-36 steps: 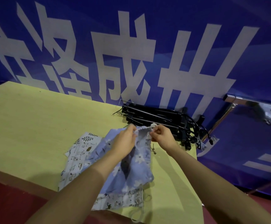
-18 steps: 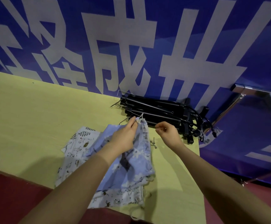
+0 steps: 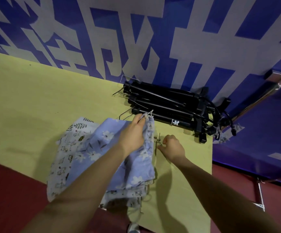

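a: blue floral garment (image 3: 102,140), centre frame on the yellow table (image 3: 52,101): soft and light?

b: likely limp. the left hand (image 3: 133,133) pinches its gathered waistband, the surest hold. the right hand (image 3: 173,147) curls beside a metal clip (image 3: 159,140), grasp unclear.

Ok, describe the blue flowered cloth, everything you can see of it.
The blue flowered cloth is soft, thin-looking fabric, pale blue with white blossoms and dark leaves. It lies crumpled on the yellow table, on top of a white patterned cloth. Its far edge is gathered, with a white cord poking out, and the left hand pinches that edge.
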### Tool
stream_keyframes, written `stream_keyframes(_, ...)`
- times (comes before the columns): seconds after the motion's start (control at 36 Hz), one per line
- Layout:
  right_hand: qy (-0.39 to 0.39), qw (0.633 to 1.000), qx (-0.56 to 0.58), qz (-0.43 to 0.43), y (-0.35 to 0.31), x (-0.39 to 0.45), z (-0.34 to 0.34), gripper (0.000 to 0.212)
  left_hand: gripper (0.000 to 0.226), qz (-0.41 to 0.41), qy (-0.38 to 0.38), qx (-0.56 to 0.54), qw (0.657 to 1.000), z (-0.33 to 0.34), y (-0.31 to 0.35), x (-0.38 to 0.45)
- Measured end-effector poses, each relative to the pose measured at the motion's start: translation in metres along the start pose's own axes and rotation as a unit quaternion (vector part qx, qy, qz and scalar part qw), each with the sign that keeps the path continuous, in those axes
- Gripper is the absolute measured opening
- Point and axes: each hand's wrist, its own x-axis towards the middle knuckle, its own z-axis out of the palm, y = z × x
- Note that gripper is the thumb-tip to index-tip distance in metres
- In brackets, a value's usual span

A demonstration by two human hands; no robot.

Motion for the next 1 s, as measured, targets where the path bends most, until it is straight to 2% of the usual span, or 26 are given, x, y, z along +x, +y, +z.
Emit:
stream_keyframes(0.19, -0.001, 1.000, -0.007, -0.005, 0.001, 0.000, 0.002, 0.018, 0.076, -0.001, -0.050, 0.000, 0.999, -0.005, 0.002, -0.001)
stream_keyframes(0.31, 0.012, 1.000, 0.014, -0.003, 0.003, -0.009, -0.008, 0.015, 0.083, 0.013, -0.090, 0.041, 0.995, -0.014, 0.003, -0.004)
stream_keyframes(0.39, 0.059, 0.996, 0.069, -0.018, -0.001, -0.018, -0.024, 0.012, 0.085, 0.023, -0.114, 0.073, 0.991, -0.024, 0.005, -0.006)
stream_keyframes(0.47, 0.117, 0.982, 0.131, -0.071, -0.010, -0.025, -0.041, 0.010, 0.088, 0.016, -0.122, 0.088, 0.988, -0.033, 0.005, -0.006)
stream_keyframes(0.58, 0.155, 0.963, 0.176, -0.135, -0.032, -0.032, -0.061, 0.007, 0.095, 0.006, -0.140, 0.080, 0.987, -0.041, 0.002, -0.005)
stream_keyframes(0.64, 0.146, 0.955, 0.188, -0.175, -0.044, -0.033, -0.066, 0.008, 0.100, 0.002, -0.144, 0.072, 0.987, -0.045, 0.000, -0.004)
stream_keyframes(0.72, 0.086, 0.953, 0.211, -0.201, -0.061, -0.035, -0.069, 0.007, 0.101, 0.007, -0.135, 0.042, 0.990, -0.054, -0.002, -0.005)
stream_keyframes(0.83, 0.022, 0.964, 0.163, -0.211, -0.077, -0.034, -0.064, 0.006, 0.104, 0.023, -0.108, -0.004, 0.994, -0.069, -0.002, -0.007)
stream_keyframes(0.92, 0.014, 0.962, 0.188, -0.197, -0.089, -0.037, -0.063, 0.005, 0.104, 0.041, -0.094, -0.009, 0.995, -0.076, -0.008, -0.008)
stream_keyframes(1.0, 0.042, 0.964, 0.163, -0.204, -0.097, -0.038, -0.064, 0.004, 0.104, 0.033, -0.084, -0.006, 0.996, -0.080, -0.013, -0.010)
